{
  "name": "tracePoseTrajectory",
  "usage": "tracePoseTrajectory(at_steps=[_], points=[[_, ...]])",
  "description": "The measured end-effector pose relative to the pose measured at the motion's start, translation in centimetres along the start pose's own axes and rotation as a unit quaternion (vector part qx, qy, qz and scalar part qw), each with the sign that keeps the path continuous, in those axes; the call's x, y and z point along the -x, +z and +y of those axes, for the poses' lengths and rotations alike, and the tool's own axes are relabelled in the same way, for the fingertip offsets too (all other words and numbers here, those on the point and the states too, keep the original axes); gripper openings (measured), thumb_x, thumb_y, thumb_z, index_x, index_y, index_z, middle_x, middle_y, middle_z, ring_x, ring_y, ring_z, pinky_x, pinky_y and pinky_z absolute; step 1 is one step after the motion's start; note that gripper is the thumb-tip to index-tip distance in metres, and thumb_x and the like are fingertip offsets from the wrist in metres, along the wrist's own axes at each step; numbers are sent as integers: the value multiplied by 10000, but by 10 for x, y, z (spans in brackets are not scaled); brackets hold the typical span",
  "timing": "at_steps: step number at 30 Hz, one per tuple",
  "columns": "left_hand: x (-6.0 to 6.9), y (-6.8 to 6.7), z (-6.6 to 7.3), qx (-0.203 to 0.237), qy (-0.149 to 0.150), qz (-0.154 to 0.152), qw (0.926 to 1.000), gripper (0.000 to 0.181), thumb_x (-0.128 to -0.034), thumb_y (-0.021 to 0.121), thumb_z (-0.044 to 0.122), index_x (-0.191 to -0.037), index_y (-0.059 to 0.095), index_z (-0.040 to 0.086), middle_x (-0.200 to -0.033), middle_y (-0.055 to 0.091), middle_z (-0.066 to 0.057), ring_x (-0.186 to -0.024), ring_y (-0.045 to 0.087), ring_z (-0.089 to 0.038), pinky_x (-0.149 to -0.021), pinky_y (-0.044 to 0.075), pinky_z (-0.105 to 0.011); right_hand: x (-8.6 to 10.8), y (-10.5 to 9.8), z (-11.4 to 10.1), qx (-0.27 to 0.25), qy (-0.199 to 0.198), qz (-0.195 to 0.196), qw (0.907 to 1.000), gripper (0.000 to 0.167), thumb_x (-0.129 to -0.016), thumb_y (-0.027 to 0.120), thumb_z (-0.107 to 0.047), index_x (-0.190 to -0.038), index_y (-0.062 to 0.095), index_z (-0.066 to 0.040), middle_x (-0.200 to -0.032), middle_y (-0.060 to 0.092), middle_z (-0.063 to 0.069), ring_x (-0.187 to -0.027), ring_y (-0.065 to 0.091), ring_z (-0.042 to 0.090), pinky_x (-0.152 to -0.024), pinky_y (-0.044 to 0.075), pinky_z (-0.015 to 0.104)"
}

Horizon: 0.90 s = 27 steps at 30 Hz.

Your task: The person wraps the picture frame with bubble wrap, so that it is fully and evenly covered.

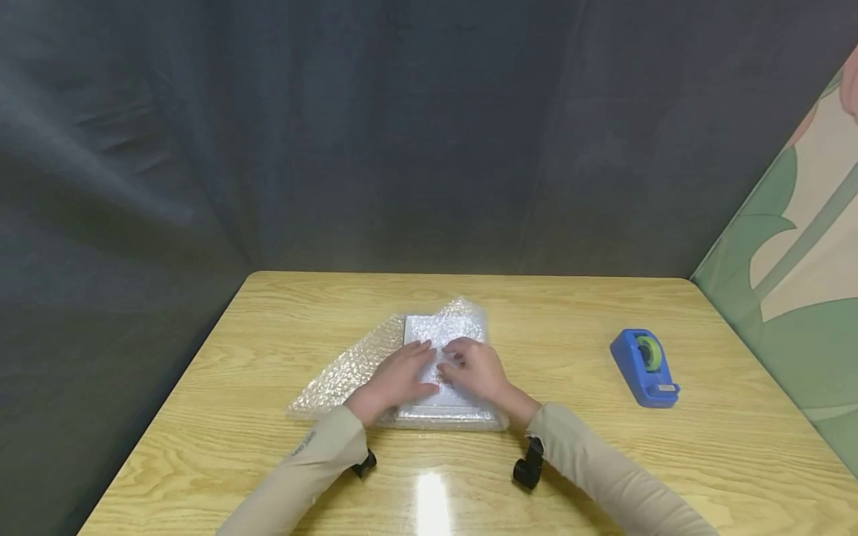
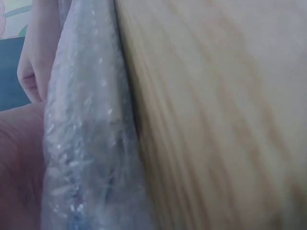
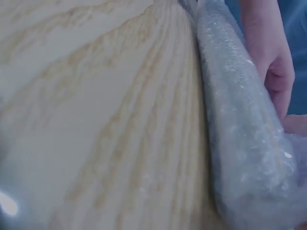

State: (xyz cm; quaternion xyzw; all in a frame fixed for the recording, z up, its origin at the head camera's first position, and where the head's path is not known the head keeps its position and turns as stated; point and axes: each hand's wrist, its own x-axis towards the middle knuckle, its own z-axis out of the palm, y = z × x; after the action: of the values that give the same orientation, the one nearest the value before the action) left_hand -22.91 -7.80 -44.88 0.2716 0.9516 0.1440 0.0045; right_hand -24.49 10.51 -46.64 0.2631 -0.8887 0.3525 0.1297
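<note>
A flat, pale rectangular item (image 1: 418, 325) lies on a sheet of bubble wrap (image 1: 362, 361), which is folded over its right side and runs along its front edge. My left hand (image 1: 397, 374) rests on the package with its fingers stretched out. Beside it, my right hand (image 1: 477, 368) touches the wrap near the middle with bent fingers; whether it pinches the film is hidden. Both wrist views show the wrapped front edge (image 2: 91, 120) up close, with part of a hand (image 3: 268, 52) above the wrap in the right wrist view.
A blue tape dispenser (image 1: 633, 365) with a greenish roll stands on the wooden table (image 1: 550, 320) to the right. Dark cloth (image 1: 415, 149) hangs behind the table and on its left. A patterned wall (image 1: 804, 298) borders the right side.
</note>
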Motion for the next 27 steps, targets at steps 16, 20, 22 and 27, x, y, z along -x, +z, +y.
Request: tracePoseTrajectory(at_steps=[16,20,22,27], points=[[-1,0,-2,125,-44,-215,9997,690,-802,634,433,-1342,427,56,-1424,351,-105,-1308,309,-294,-1071,260,-434,39,-28,24,-56,-619,108,9980,362,-783,683,-155,-1097,610,11,-1230,515,207,-1159,451,370,-969,363,531],[-3,1,-3,151,7,-217,9996,690,-809,629,427,-1344,420,45,-1425,345,-117,-1307,308,-299,-1072,260,-432,37,-23,20,257,-406,189,9987,474,-732,730,-229,-1124,597,2,-1221,516,208,-1147,455,367,-960,377,524],[-5,1,-3,148,23,-222,9996,690,-812,627,425,-1345,417,42,-1426,343,-120,-1308,306,-299,-1072,259,-431,34,-20,19,395,-399,310,9979,495,-716,744,-230,-1126,592,1,-1215,513,213,-1141,455,365,-953,386,520],[-8,1,-6,174,20,-214,9996,685,-809,637,411,-1343,420,40,-1422,347,-126,-1306,309,-300,-1072,259,-432,23,-16,20,467,-543,423,9965,529,-714,751,-205,-1159,570,17,-1273,461,247,-1195,401,396,-984,349,529]])
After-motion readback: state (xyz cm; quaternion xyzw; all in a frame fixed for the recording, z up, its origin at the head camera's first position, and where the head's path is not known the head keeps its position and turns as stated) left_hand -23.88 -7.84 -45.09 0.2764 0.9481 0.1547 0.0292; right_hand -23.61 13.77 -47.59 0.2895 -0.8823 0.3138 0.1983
